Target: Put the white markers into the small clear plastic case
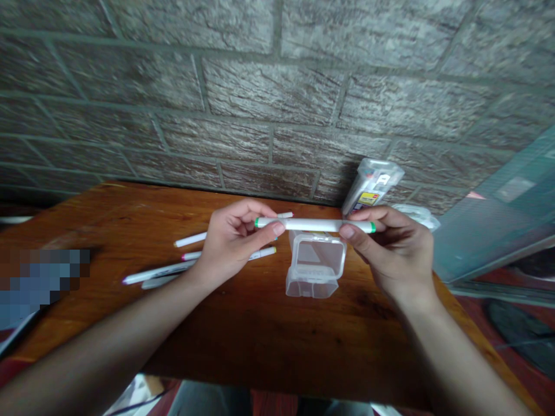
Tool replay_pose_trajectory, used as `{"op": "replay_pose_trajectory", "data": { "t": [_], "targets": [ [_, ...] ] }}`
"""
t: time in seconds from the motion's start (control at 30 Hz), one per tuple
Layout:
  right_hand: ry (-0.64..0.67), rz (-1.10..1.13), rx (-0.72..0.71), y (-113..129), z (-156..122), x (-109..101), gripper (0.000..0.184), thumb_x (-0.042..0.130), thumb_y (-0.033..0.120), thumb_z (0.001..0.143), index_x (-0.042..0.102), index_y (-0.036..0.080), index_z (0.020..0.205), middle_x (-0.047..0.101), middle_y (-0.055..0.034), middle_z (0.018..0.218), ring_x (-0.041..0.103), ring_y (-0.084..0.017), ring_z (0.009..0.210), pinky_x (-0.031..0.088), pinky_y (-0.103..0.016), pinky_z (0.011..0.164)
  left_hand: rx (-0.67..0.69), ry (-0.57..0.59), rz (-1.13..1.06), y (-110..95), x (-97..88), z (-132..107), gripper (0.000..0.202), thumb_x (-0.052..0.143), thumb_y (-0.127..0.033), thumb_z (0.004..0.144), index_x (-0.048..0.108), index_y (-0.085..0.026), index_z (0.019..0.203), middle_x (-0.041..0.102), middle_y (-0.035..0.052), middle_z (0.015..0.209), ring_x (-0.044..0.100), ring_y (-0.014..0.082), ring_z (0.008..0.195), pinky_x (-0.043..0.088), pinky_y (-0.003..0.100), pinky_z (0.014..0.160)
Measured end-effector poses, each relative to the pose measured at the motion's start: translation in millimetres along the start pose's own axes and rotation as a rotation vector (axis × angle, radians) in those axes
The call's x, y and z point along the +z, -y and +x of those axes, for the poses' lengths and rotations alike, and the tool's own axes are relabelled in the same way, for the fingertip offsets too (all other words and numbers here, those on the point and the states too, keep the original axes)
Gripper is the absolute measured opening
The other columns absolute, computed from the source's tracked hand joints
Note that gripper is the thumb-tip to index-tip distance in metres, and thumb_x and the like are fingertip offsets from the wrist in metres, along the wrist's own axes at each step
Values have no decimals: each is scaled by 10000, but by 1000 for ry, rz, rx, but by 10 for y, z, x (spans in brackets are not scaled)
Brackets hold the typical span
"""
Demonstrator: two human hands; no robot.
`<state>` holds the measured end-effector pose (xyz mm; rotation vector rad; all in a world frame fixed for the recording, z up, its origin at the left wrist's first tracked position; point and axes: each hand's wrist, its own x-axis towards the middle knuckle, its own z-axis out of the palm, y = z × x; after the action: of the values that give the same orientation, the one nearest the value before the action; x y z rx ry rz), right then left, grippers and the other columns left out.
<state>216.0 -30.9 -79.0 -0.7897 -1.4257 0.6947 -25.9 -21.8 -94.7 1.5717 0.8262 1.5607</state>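
Note:
A white marker with green ends [314, 225] is held level above the wooden table [243, 341], one end in each hand. My left hand [232, 242] pinches its left end between thumb and fingers. My right hand [390, 245] pinches its right end the same way. Just below the marker stands an open clear plastic case [315, 267], lid up. Several more white markers [173, 270] with coloured tips lie on the table under and to the left of my left hand.
A clear plastic marker box [371, 186] leans against the brick wall [269, 92] behind my right hand, with a clear lid [418, 214] beside it. A glass pane [498, 225] stands at the right. A blurred patch [39, 283] sits at the left edge.

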Motion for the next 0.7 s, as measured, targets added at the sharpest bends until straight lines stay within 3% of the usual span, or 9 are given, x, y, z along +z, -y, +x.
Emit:
{"op": "replay_pose_trajectory", "data": {
  "t": [0.17,0.37,0.57,0.7],
  "targets": [
    [5,-85,-69,10,-3,20,193,962,269,748,800,246,849,755,18,685,647,-126,562,527,-243,513,17,-24,75,-13,8,-4,211,906,-183,703,713,-172,788,767,-11,699,615,91,525,442,176,468],
    [16,-105,-27,17,-7,5,225,957,333,759,785,236,865,753,7,691,621,-126,548,495,-248,492,23,-17,92,-11,6,-10,208,892,-231,738,703,-180,807,763,-2,717,615,100,531,444,183,458],
    [26,-53,30,23,-7,-10,189,928,332,796,793,236,886,713,22,657,538,-94,489,404,-226,436,59,11,28,8,-8,-11,167,857,-260,821,717,-191,879,682,-30,608,558,94,463,382,194,419],
    [26,-78,5,19,-10,-12,176,928,302,791,796,239,888,737,10,688,596,-112,541,446,-229,467,45,6,36,20,-10,-12,203,880,-284,807,714,-197,885,666,-36,596,599,117,494,413,212,448]
  ]
}}
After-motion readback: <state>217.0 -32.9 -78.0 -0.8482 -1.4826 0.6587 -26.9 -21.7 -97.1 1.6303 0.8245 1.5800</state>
